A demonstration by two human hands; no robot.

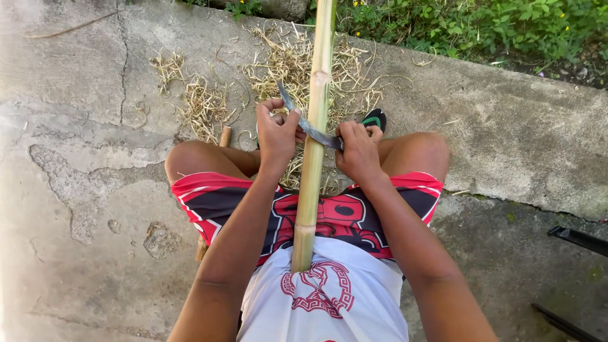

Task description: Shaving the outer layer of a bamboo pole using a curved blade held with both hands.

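A long pale green-yellow bamboo pole (313,158) runs from my belly up and away between my knees. A curved dark metal blade (310,126) lies across the pole just below a node. My left hand (275,133) grips the blade's far tip end, left of the pole. My right hand (358,152) is closed around the blade's handle end, right of the pole. Both hands press the blade against the bamboo's surface.
Dry straw-coloured bamboo shavings (209,101) lie piled on the cracked concrete ground (82,158) beyond my knees. A sandalled foot (375,118) shows right of the pole. Green plants (481,25) border the concrete at top right. Dark bars (579,239) lie at the right edge.
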